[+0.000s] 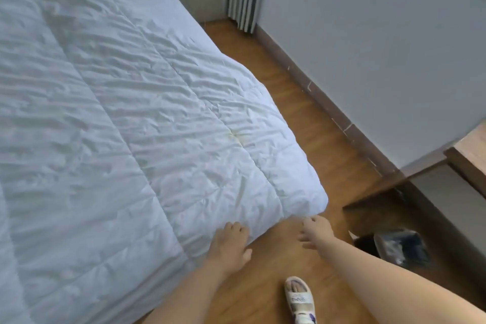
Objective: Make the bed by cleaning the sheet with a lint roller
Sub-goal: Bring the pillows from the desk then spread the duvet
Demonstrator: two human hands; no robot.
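Both bare forearms are extended forward and downward. Left hand (230, 241) is held palm-down, fingers curled at the tips. Right hand (315, 231) is spread, fingers loosely extended, nothing gripped.
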